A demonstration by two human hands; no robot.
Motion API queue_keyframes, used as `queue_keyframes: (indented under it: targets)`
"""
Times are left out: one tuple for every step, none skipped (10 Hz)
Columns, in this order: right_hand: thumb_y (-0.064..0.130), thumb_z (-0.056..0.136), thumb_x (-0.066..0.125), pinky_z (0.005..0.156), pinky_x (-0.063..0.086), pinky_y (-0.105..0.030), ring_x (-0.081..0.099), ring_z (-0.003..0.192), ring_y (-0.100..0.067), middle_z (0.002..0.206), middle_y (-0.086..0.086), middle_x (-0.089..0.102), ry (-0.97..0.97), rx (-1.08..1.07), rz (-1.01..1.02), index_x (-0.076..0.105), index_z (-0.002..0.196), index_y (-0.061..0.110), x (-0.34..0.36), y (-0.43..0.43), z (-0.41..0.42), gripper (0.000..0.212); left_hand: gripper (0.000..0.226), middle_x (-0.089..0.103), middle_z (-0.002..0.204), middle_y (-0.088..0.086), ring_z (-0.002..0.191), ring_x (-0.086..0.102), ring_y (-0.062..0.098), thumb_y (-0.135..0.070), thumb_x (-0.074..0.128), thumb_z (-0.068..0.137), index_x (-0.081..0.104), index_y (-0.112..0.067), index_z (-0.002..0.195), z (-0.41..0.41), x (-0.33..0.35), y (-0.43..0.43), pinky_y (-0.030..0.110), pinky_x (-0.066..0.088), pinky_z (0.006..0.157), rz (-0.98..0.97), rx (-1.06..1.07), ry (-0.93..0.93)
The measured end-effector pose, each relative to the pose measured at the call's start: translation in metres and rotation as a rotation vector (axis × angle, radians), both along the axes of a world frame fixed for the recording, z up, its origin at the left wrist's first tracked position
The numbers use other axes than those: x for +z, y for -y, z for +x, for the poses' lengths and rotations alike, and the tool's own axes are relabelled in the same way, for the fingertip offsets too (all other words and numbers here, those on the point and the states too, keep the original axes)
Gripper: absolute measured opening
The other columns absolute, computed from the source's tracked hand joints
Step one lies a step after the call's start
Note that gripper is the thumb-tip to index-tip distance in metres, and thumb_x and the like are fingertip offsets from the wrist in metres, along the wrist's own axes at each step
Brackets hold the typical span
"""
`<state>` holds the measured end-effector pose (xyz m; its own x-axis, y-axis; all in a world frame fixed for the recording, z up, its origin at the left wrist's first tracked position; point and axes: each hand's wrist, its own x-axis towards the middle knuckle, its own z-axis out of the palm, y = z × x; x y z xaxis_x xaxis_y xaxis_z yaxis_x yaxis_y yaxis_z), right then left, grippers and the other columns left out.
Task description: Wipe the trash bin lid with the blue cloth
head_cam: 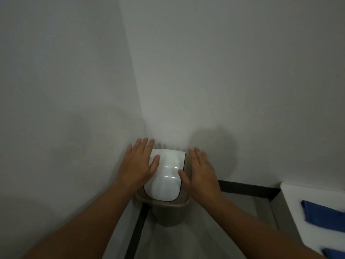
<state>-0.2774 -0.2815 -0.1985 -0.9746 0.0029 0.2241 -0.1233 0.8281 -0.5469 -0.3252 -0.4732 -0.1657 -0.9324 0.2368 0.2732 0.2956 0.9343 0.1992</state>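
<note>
The white lid [164, 176] sits closed on a brown trash bin [168, 212] tucked into the corner where two pale walls [242, 71] meet. The lid is glossy, with light glinting off its curved top, and a dark line rims its edge. With the lid shut, what the bin holds cannot be seen.

The left hand [139, 163] lies flat over the lid's left side, fingers spread, thumb resting on the white surface. The right hand [200, 176] comes in along the right edge, fingers straight and together, thumb reaching onto the lid. Neither grip is closed on anything; both palms are open and empty.

The blue cloth [324, 212] lies well apart to the right, on a white table [298, 199], untouched. A second blue patch [334, 253] shows at the lower right corner. A dark baseboard [246, 189] runs along the grey floor [242, 212].
</note>
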Motion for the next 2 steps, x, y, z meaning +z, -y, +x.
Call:
queue_keyframes:
  targets:
    - [0.058, 0.085, 0.045, 0.114, 0.013, -0.044, 0.0, 0.143, -0.025, 0.157, -0.004, 0.007, -0.119, -0.007, 0.071, 0.003, 0.144, 0.024, 0.073, -0.012, -0.012, 0.08, 0.074, 0.026, 0.153, 0.012, 0.143, 0.015, 0.027, -0.054, 0.032, 0.085, 0.021, -0.012, 0.145, -0.007, 0.07, -0.012, 0.042, 0.001, 0.113, -0.071, -0.056, -0.143]
    - [0.056, 0.084, 0.048, 0.114, 0.013, -0.045, -0.001, 0.143, -0.024, 0.157, -0.004, 0.006, -0.143, -0.046, 0.112, 0.001, 0.145, 0.023, 0.164, -0.025, -0.016, 0.084, 0.08, 0.018, 0.155, 0.012, 0.144, 0.007, 0.025, -0.057, 0.032, 0.084, 0.013, -0.01, 0.146, -0.009, 0.158, -0.027, 0.04, -0.003, 0.112, -0.078, -0.047, -0.183]
